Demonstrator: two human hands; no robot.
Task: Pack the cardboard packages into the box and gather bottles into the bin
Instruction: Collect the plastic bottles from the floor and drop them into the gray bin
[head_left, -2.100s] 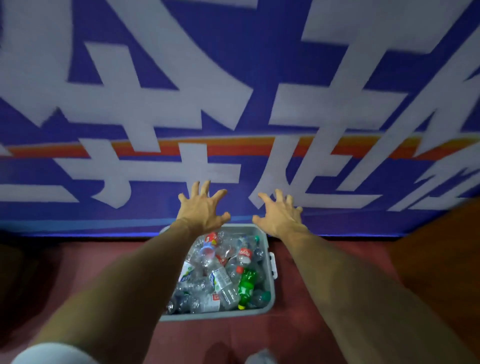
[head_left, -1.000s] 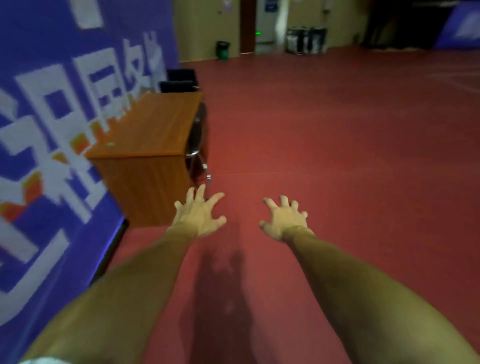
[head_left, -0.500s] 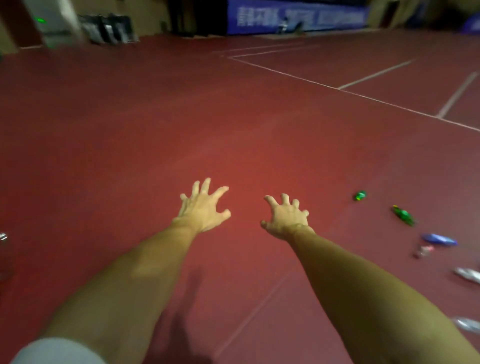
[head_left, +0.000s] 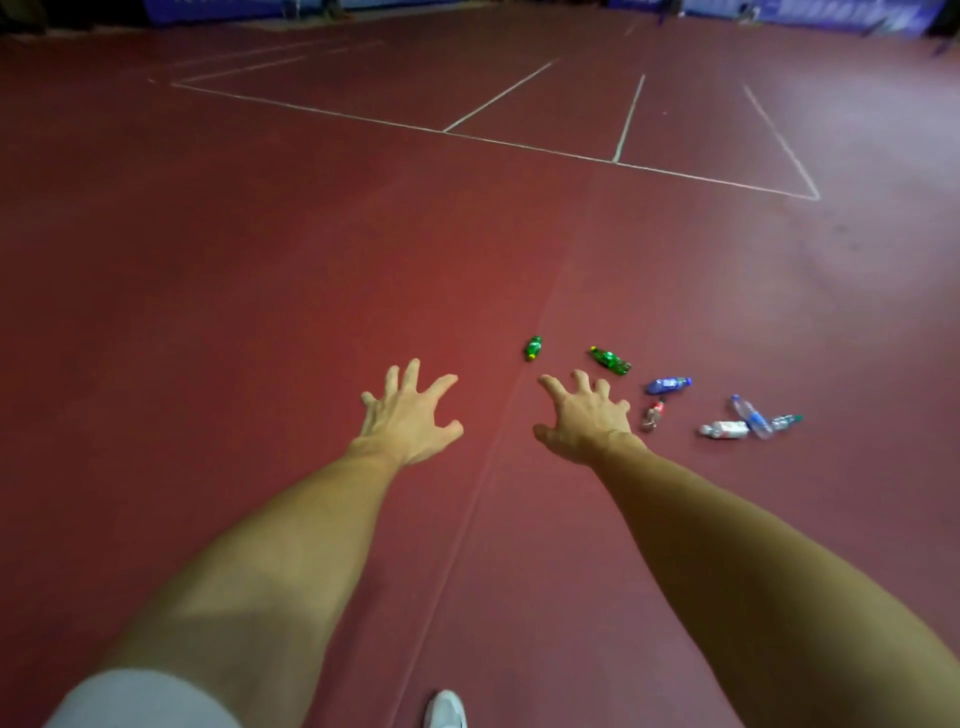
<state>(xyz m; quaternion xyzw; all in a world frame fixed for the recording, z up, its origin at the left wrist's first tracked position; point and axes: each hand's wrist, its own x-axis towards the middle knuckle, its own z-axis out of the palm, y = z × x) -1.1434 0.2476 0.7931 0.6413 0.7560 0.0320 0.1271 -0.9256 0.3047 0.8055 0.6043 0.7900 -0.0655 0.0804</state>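
- We stand on a dark red court floor (head_left: 234, 270) marked with white lines (head_left: 524, 141).
- Our left hand (head_left: 408, 415) and right hand (head_left: 584, 418) reach forward, fingers spread, empty.
- Bottles (head_left: 610, 360) lie scattered on the floor beyond our right hand.

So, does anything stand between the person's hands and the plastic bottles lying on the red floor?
Nothing visible does. Both the left hand and right hand are open and empty, held out above bare red floor. The small green plastic bottle and longer green plastic bottle lie ahead, unobstructed. The bin is out of view.
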